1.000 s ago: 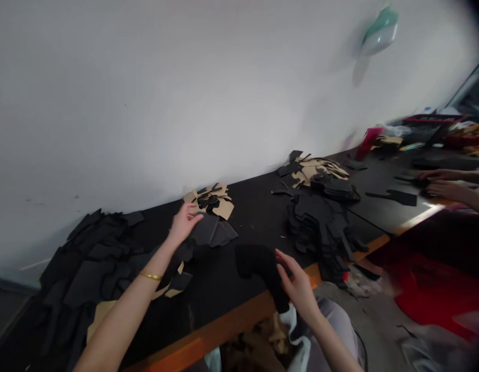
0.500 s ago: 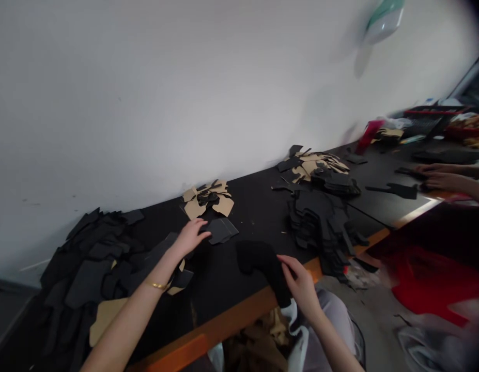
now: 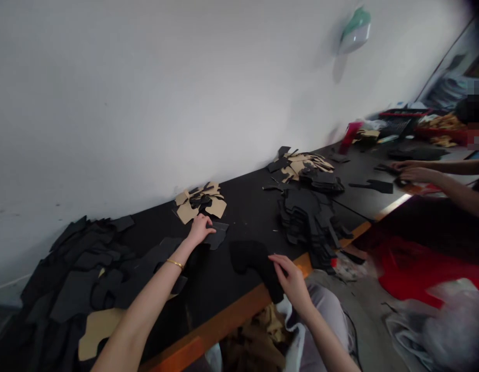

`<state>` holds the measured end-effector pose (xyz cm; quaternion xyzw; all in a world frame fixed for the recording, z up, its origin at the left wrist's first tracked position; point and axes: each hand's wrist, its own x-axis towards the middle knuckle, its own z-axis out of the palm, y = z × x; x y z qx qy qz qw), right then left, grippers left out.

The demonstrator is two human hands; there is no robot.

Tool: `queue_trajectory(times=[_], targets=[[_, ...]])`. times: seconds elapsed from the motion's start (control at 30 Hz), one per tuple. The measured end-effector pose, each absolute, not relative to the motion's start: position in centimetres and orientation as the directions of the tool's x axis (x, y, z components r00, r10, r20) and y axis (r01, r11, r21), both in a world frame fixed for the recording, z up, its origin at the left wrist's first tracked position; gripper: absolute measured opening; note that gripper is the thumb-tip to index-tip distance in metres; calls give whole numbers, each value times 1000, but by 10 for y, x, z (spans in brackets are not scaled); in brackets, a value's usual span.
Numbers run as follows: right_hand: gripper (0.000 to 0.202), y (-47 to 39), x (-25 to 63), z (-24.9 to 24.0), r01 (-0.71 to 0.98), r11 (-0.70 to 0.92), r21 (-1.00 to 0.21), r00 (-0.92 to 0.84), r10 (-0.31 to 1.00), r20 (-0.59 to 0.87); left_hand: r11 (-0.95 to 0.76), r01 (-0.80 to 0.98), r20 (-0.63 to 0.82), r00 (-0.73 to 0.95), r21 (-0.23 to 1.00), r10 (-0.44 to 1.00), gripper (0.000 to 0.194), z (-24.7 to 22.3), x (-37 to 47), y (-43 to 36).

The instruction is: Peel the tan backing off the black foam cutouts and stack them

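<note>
My left hand [image 3: 201, 230], with a gold bracelet at the wrist, is closed at the left end of a small dark flat piece [image 3: 219, 236] lying on the black table. Thumb and fingers pinch its edge. Nearer to me lies a curved black cut-out piece [image 3: 258, 260], its narrow end hanging over the table's wooden edge. The thumb and forefinger of my right hand [image 3: 292, 285] pinch that piece along its right side. Just beyond my left hand is a small heap of tan and black cut pieces [image 3: 187, 211].
A large pile of dark cut pieces [image 3: 76, 279] covers the table's left. Stacked black pieces [image 3: 307, 206] and a tan heap [image 3: 301, 164] stand to the right. A co-worker's hands [image 3: 413, 170] work farther right. Tan scraps [image 3: 258, 341] fill a bag below the edge.
My left hand has moved down onto the small dark piece, and its fingers have drawn together. My right hand stays at the curved piece. The view has turned slightly right.
</note>
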<state>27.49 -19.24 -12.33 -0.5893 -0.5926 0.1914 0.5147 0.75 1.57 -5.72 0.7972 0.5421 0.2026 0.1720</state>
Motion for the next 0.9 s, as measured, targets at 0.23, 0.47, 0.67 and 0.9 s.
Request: queue_trajectory(times=[0.23,0.47,0.67,0.9], targets=[[30,-194,275,-123,504,228,-833,214,902,376,-229,530,223,76,816,972,46,-3,-35,1],[30,-192,274,-125,516,220,-828,220,900,376,-83,805,131,6,587,991,39,12,-134,-41],[28,-192,276,-130,540,217,-813,195,908,372,-188,923,211,120,336,970,26,0,-131,-39],[30,-194,280,-137,586,232,-776,173,900,400,-58,987,-36,64,149,997,37,-8,-133,-51]])
